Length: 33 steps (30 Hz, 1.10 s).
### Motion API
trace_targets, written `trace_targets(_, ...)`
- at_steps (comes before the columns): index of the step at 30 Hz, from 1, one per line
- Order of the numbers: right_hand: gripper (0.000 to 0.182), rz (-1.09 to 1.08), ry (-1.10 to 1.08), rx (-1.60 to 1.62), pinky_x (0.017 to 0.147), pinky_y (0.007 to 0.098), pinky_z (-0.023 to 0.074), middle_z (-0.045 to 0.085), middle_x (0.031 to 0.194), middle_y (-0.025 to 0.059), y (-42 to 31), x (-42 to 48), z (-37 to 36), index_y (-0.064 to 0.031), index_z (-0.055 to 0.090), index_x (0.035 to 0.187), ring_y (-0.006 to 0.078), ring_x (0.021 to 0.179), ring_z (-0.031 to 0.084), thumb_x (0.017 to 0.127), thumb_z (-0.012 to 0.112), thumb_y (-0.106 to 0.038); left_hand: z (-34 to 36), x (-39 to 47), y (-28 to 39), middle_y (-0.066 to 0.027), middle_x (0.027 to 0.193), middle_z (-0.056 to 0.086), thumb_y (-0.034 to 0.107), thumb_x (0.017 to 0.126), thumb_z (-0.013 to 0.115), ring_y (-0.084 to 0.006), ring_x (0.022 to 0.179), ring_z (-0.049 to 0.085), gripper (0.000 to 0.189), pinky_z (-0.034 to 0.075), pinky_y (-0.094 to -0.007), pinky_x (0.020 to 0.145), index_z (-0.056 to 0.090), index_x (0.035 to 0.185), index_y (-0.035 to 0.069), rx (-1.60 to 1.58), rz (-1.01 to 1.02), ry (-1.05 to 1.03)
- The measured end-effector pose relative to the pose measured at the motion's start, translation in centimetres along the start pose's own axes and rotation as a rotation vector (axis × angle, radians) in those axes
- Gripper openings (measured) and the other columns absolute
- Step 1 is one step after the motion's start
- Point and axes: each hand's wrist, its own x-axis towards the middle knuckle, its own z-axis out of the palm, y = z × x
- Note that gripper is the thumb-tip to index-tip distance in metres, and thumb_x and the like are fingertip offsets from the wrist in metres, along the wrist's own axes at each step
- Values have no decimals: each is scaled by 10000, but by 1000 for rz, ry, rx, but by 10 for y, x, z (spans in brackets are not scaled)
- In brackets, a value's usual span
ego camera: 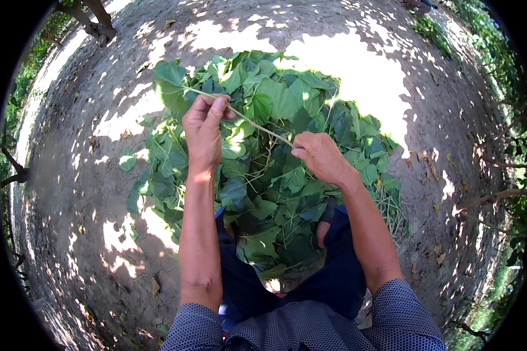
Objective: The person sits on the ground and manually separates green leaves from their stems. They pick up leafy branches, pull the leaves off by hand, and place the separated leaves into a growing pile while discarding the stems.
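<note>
A thin, pale green twig (261, 128) is stretched slantwise between my two hands. My left hand (207, 120) pinches it near its upper left end, where a few broad green leaves (170, 83) remain attached. My right hand (318, 153) grips the bare lower right end. Beneath both hands spreads a large heap of green leaves (285, 98), reaching down between my legs. Some thin bare stems (268, 153) show in the middle of the heap. More stripped stems (388, 208) lie bunched at its right edge, beside my right forearm.
Dry, cracked soil (70, 188) with patches of sun surrounds the heap. A tree trunk (99, 26) rises at the upper left. Bare branches (494, 198) reach in from the right, with greenery behind. My knees and dark trousers (333, 272) flank the near side of the heap.
</note>
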Motion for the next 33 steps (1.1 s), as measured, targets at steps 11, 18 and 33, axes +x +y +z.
trace_targets(11,140,235,-89,-118,711,472,479,634,770,184,35,-42,-54,2,637,813,386,785,636,823,684,-130,41,-27,-14,-32,740,565,189,997,593,-96,690,570,207,465,-277,624,573,874,24,538,81,4)
trace_targets(18,139,846,-414,-583,793,467,552,701,948,223,171,-158,-51,-36,727,870,391,936,684,749,659,-29,-17,5,-17,-32,765,628,263,988,631,-128,670,609,241,515,-264,634,608,873,52,-103,-168,291)
trace_targets(33,413,1486,95,690,663,449,603,689,1006,179,236,-146,156,75,618,1095,363,783,719,893,725,-269,-57,-1,-6,-77,894,588,206,1039,523,-156,764,530,199,475,-300,713,586,990,23,-566,-420,224)
